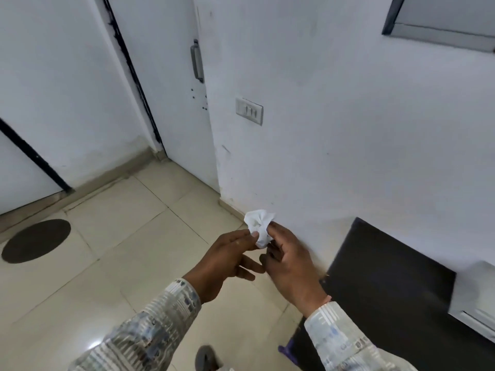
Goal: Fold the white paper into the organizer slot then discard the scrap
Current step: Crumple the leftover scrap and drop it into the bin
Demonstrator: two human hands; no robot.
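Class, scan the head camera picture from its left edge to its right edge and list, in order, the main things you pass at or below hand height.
Dark round floor mat → left hand → crumpled white paper pinched by both hands → right hand → black tabletop.

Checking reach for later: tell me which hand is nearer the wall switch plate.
Right. The right hand is almost directly below the switch plate, pinching the crumpled paper; the left hand is lower left, farther off.
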